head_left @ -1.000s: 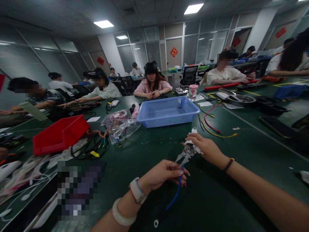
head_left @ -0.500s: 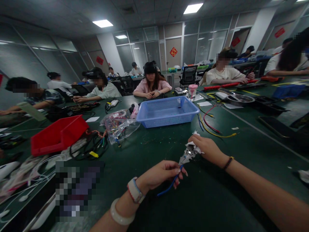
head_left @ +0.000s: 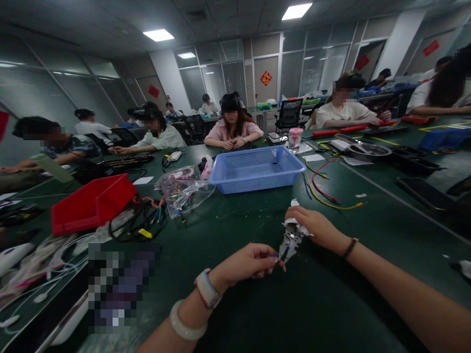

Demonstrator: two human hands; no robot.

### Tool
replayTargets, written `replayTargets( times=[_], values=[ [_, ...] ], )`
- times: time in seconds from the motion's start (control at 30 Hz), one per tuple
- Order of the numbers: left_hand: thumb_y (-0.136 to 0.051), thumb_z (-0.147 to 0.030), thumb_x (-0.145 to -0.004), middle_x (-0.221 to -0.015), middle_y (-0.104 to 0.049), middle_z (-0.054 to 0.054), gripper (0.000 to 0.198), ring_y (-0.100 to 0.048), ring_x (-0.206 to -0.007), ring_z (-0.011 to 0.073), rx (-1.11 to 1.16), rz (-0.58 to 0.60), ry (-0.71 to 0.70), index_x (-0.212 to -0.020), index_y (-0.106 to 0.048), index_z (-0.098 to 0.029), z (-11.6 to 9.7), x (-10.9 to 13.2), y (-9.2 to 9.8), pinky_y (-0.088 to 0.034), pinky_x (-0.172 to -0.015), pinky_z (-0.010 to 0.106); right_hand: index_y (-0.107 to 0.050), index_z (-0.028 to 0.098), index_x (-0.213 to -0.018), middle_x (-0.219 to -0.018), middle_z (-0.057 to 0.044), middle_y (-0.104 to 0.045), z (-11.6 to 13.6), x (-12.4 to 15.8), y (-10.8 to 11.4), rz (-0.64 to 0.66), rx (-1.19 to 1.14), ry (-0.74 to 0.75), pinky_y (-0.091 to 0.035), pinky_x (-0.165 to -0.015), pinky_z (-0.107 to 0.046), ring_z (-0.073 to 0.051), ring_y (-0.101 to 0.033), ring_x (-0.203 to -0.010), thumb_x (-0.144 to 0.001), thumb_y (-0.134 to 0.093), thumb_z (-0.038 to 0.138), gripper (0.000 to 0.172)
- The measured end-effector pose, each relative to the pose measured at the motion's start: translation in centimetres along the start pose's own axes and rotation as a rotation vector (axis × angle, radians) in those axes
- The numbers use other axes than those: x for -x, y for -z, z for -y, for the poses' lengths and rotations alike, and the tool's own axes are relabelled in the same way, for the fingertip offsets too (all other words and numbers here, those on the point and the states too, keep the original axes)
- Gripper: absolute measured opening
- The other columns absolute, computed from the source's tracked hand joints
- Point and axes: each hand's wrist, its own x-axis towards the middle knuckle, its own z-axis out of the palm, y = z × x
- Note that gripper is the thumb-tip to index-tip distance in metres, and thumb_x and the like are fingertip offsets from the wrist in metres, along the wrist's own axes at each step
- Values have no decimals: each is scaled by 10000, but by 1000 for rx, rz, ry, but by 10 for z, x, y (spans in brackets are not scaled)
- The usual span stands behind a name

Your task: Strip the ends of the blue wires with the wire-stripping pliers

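"What do I have at lower centre?"
"I count one left hand (head_left: 250,264), one right hand (head_left: 312,225), so two, and one pair of pliers (head_left: 292,237)."
"And higher up?"
"I count one red bin (head_left: 84,212) at left, one light-blue basket (head_left: 257,185) at centre, one pink jar (head_left: 295,139) above it, one metal bowl (head_left: 382,156) at right."

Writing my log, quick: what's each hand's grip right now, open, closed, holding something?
Left hand: closed, pinching a blue wire.
Right hand: closed, holding wire strippers.

Silvery pliers (head_left: 292,238), blue wire (head_left: 276,255) at jaws
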Motion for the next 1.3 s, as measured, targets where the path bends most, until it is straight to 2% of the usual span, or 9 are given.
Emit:
replayTargets(
  times=[0.13,0.27,0.4,0.53,0.6,0.7,0.8,0.97,1.3],
  values=[
    [-585,-379,-873,-684,-476,-39,274,-381,-528,46,-39,-34,7,-974,-671,-140,0,-1,0,-239,-464,182,-560,177,-1007,-1006,-73,-617,3,-1,4,-45,146,-3,-414,-667,-262,-152,-590,-767,-855,-494,145,169],
    [-589,-365,-868,-675,-480,-42,266,-378,-514,41,-35,-61,19,-960,-672,-130,0,-2,0,-237,-461,178,-567,177,-1007,-987,-67,-621,2,1,4,-84,237,-7,-384,-618,-257,-143,-571,-701,-852,-515,161,165],
    [-559,-335,-885,-673,-481,-44,250,-370,-496,32,50,-125,10,-980,-671,-132,2,-3,3,-238,-460,171,-562,187,-1081,-1109,-87,-615,0,3,3,-144,344,-69,-386,-612,-261,-140,-578,-684,-832,-528,137,256],
    [-581,-290,-870,-668,-493,-43,245,-403,-487,29,129,-195,-14,-1034,-676,-135,5,-5,1,-265,-457,166,-535,188,-1170,-1256,-107,-572,2,4,4,-170,401,-98,-427,-645,-273,-159,-620,-752,-814,-509,96,368],
    [-618,-285,-845,-690,-534,-26,246,-474,-520,43,199,-219,-20,-1022,-682,-127,6,-6,-1,-329,-486,171,-516,192,-1203,-1322,-104,-537,5,3,4,-147,403,-120,-449,-635,-280,-165,-636,-761,-786,-498,62,438],
    [-692,-284,-790,-755,-609,21,264,-588,-642,94,322,-218,-42,-977,-695,-98,6,-6,-6,-449,-620,218,-505,192,-1212,-1372,-98,-504,11,3,2,-114,393,-156,-474,-607,-291,-175,-649,-747,-746,-493,42,490],
    [-740,-275,-753,-788,-647,50,290,-625,-709,121,376,-226,-52,-960,-703,-76,6,-6,-9,-485,-708,252,-505,169,-1206,-1341,-115,-530,15,2,-1,-115,396,-151,-502,-646,-314,-199,-657,-786,-726,-483,26,501],
    [-772,-269,-728,-817,-674,60,297,-648,-740,126,426,-227,-41,-952,-714,-83,8,-7,-12,-502,-737,257,-517,150,-1170,-1218,-131,-591,20,0,-4,-133,345,-139,-519,-713,-337,-214,-647,-828,-759,-451,34,433],
    [-824,-281,-650,-774,-692,66,307,-659,-710,138,433,-222,-32,-854,-716,-78,4,-7,-15,-506,-701,254,-484,181,-1201,-1267,-107,-549,21,1,-11,-97,128,-248,-498,-881,-379,-234,-608,-1031,-652,-396,-38,598]
  ],
)
